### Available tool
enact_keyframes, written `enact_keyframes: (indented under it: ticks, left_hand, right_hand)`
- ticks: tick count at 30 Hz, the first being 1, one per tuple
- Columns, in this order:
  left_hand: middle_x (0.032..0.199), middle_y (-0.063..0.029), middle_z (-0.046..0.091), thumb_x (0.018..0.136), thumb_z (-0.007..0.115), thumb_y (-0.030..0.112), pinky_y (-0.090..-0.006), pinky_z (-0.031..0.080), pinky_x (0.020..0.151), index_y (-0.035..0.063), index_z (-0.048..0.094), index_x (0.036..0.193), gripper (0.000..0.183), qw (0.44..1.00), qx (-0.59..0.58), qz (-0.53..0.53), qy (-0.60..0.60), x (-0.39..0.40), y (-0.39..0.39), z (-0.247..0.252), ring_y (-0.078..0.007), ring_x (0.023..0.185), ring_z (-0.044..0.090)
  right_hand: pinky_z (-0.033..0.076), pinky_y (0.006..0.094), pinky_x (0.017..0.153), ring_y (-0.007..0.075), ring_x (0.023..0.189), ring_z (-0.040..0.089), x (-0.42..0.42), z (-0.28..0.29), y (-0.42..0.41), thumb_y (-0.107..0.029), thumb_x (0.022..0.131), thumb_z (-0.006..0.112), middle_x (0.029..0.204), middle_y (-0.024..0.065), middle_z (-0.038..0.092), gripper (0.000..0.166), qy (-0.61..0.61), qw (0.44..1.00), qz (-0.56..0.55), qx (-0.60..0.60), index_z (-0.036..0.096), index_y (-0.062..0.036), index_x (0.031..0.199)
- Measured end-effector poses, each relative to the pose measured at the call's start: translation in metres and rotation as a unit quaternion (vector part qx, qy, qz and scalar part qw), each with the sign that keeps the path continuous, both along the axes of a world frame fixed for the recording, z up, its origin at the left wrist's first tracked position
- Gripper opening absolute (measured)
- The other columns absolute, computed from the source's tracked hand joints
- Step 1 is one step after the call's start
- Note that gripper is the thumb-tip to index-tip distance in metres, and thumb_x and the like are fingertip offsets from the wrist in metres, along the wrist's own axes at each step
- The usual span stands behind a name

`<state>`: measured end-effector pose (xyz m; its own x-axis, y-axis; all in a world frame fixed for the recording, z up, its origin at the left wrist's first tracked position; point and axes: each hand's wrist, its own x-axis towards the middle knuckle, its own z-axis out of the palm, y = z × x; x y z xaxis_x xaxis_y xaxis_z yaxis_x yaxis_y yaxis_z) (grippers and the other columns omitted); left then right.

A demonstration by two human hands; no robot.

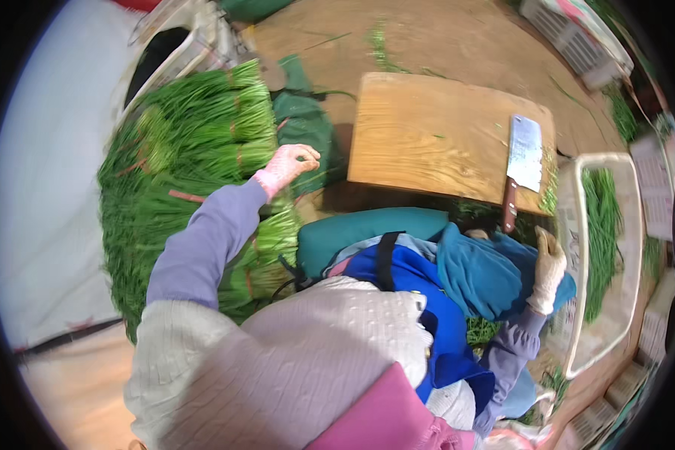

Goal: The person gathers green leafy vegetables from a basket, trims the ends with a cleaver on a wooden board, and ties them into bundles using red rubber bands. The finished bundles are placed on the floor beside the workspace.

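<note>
My left hand [292, 163], in a pale pink glove, is over the cut ends of bundled green stalks, perhaps garlic chives [202, 129], fingers loosely curled and nothing visible in them. The bundles are tied with reddish bands and heaped at my left. My right hand [548, 275], in a whitish glove, is beside the teal cloth [478, 275] over my leg, with no object visible in it. Before me stands a wooden chopping board [427, 135]. A cleaver [525, 152] lies along its right side, its brown wooden handle [509, 205] jutting past the near edge.
A white plastic crate [576, 253] holding green stalks [599, 236] stands at my right. Another crate [568, 42] is at the far right. Dark green fabric [304, 129] lies between heap and board. Stray stalks [378, 45] are on the brown floor [444, 39].
</note>
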<state>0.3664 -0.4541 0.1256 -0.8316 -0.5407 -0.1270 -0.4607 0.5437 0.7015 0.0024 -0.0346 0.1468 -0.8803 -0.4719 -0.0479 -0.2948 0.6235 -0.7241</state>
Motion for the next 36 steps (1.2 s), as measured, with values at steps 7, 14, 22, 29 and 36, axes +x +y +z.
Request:
enact_keyframes:
  ticks: [7,14,22,29,36]
  left_hand:
    - [0.098,-0.0108,0.065,0.090,0.038,0.004,-0.0297,0.042,0.091,0.0033,0.047,0.129,0.040,0.994,0.082,-0.023,-0.062,-0.099,0.041,0.029,-0.0168,0.093,0.060]
    - [0.100,-0.0116,0.062,0.094,0.043,0.018,-0.0317,0.038,0.097,0.0035,0.049,0.128,0.037,0.966,0.143,-0.206,0.057,-0.259,0.141,0.046,-0.0175,0.100,0.056]
    - [0.105,-0.0179,0.060,0.096,0.039,0.026,-0.0337,0.037,0.099,-0.0116,0.043,0.124,0.047,0.835,0.368,-0.401,0.086,-0.319,0.355,0.083,-0.0236,0.104,0.055]
    - [0.104,-0.0159,0.061,0.095,0.043,0.026,-0.0315,0.038,0.098,-0.0079,0.042,0.127,0.047,0.750,0.402,-0.524,-0.013,-0.303,0.418,0.049,-0.0219,0.103,0.057]
    - [0.097,-0.0145,0.063,0.093,0.048,0.024,-0.0310,0.041,0.094,-0.0077,0.047,0.123,0.043,0.766,0.416,-0.489,-0.029,-0.301,0.411,0.047,-0.0212,0.097,0.059]
  right_hand:
    - [0.040,0.0282,0.095,0.0163,0.110,0.054,0.023,0.074,0.051,-0.009,0.084,0.061,0.114,0.0081,0.061,0.031,0.001,0.939,-0.189,-0.287,0.060,-0.0027,0.115]
    - [0.045,0.0302,0.086,0.0203,0.095,0.060,0.193,0.095,0.241,-0.011,0.081,0.064,0.101,0.0100,0.065,0.024,0.151,0.833,-0.527,-0.073,0.065,-0.0055,0.104]
    - [0.048,0.0301,0.074,0.0202,0.081,0.064,0.478,0.098,0.300,-0.017,0.080,0.064,0.083,0.0138,0.068,0.022,-0.147,0.615,-0.770,0.078,0.067,0.0018,0.091]
    - [0.050,0.0356,0.071,0.0284,0.077,0.063,0.545,0.061,0.272,-0.017,0.071,0.065,0.078,0.0141,0.066,0.011,-0.224,0.673,-0.661,0.245,0.071,-0.0106,0.078]
    - [0.039,0.0405,0.082,0.0277,0.098,0.049,0.528,-0.002,0.244,-0.036,0.061,0.073,0.092,0.0068,0.058,0.030,-0.332,0.676,-0.411,0.513,0.070,-0.0138,0.081]
